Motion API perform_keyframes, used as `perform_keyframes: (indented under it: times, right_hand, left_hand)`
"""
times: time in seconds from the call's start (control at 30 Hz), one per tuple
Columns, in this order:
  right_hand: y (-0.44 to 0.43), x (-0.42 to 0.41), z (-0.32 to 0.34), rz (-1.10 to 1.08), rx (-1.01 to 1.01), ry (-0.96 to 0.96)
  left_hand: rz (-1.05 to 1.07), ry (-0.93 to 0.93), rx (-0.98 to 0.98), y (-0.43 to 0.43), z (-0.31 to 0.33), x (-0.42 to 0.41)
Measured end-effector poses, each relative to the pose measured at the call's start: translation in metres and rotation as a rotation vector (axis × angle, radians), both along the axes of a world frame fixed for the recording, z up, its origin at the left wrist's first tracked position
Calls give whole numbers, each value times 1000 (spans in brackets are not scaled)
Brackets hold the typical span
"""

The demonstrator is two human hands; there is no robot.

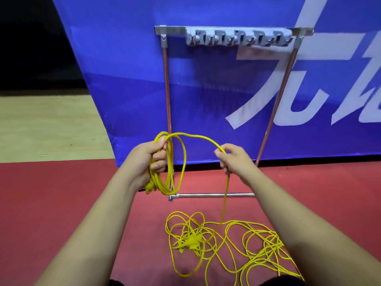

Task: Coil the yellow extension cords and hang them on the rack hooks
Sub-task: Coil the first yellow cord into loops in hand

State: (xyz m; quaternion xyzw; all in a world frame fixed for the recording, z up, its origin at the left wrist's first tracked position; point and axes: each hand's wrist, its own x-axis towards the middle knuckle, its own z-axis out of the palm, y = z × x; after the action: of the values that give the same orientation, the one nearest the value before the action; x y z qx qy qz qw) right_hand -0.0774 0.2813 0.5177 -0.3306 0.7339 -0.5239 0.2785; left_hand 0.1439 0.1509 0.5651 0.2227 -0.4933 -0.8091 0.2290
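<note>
My left hand [149, 162] grips several loops of a yellow extension cord [177, 162], which hang below it with a yellow plug at the bottom. From those loops the cord arcs right into my right hand [233, 159], which pinches it. Below that hand the cord drops straight to a loose tangle of yellow cord [226, 244] on the red floor, with plugs in its middle. The metal rack [226, 30] stands behind my hands against a blue banner, and its row of grey hooks [239, 39] along the top bar is bare.
The rack has two copper-coloured uprights [167, 89] and a silver base bar [214, 195] on the red floor. A blue banner with white lettering [123, 79] stands right behind it. Pale wooden flooring [47, 129] lies to the left.
</note>
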Motion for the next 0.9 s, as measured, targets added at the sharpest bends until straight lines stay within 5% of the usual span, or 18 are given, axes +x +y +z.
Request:
perform_keyframes:
  times: [0.13,0.3,0.57,0.77,0.9]
  right_hand:
    - [6,10,-15,53,-70,-81]
    - [6,19,-26,265,-75,124]
    - [-6,3,-76,-67,-211,49]
    - [-17,4,-132,-15,-95,-19]
    - [-20,-3,-160,60,65,31]
  left_hand:
    - [-160,-12,37,0,-11,7]
    - [-176,-24,68,-4,-28,5]
    - [-344,-182,-29,-1,-88,4]
    - [-252,104,254,-5,-112,-4]
    - [-180,203,277,-15,-111,-8]
